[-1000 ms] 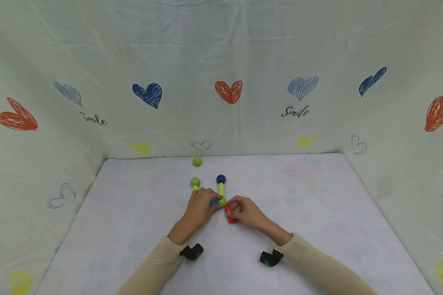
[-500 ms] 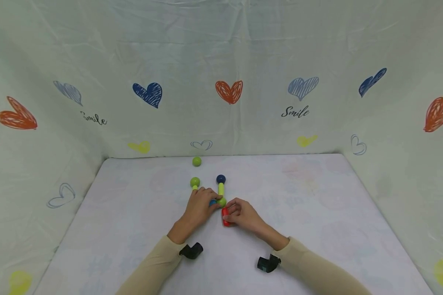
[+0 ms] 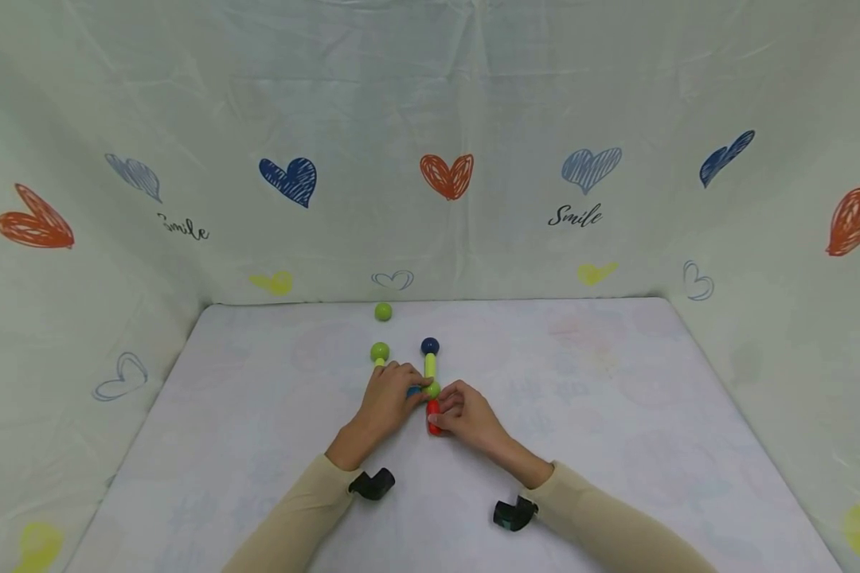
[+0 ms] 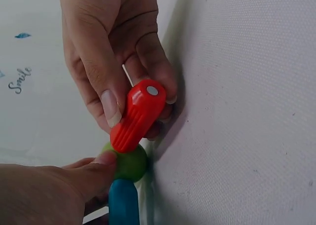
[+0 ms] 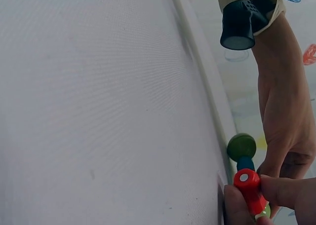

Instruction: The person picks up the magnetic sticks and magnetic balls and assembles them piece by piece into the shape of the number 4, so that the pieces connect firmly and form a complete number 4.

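Note:
My right hand pinches a red magnetic rod between thumb and fingers. A round silver magnet shows in its near end, and its far end meets a green ball. My left hand holds that ball, its thumb against the side. A blue rod joins the same ball, largely covered by the left hand in the head view. From the ball a yellow-green rod runs back to a dark blue ball. Another green ball sits at the blue rod's other end.
Behind the left hand, a green ball tops a partly hidden yellow rod. One loose green ball lies near the back edge of the white table. A heart-printed curtain hangs behind it.
My right hand has moved left with the red rod, which has turned more upright in the head view and now meets the green ball. The left hand stays in place.

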`<act>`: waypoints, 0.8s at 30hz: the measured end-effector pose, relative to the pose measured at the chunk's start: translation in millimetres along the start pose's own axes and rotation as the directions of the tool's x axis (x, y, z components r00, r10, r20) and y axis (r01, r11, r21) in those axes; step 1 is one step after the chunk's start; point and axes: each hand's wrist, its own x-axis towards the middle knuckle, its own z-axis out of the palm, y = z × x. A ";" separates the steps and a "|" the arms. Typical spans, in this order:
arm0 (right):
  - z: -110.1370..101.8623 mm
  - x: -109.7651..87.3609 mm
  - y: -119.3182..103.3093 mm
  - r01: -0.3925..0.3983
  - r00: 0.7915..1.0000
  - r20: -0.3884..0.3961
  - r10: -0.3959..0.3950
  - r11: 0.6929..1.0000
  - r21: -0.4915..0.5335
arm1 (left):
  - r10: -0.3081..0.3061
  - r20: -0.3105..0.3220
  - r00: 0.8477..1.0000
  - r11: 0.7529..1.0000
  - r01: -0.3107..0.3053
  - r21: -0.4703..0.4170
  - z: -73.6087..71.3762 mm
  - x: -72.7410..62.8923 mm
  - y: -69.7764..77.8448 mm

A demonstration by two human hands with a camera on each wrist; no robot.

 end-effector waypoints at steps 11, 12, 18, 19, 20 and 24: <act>1.9 3.5 0.6 0.007 1.000 -0.014 -0.007 1.000 -0.021 | -0.007 -0.010 1.000 1.000 0.007 -0.011 0.8 -0.4 -0.5; 2.0 3.5 0.5 0.012 1.000 -0.015 -0.012 0.999 -0.031 | -0.004 -0.014 1.000 1.000 0.004 -0.010 0.8 -0.6 -0.5; 3.2 3.2 -0.8 0.037 0.999 -0.023 -0.039 0.996 -0.084 | 0.003 -0.032 0.999 1.000 -0.003 0.000 1.9 -1.9 -0.1; 3.3 3.1 -1.1 0.039 0.999 -0.022 -0.041 0.996 -0.084 | 0.000 -0.032 1.000 1.000 0.000 0.000 2.2 -1.8 -0.1; 3.3 3.1 -1.5 0.041 0.999 -0.021 -0.043 0.996 -0.084 | -0.002 -0.032 0.999 1.000 0.002 0.000 2.5 -1.7 -0.3; 2.6 3.1 -1.9 0.047 0.999 -0.016 -0.049 0.994 -0.098 | 0.001 -0.039 0.999 1.000 -0.001 0.004 3.9 -1.5 -1.4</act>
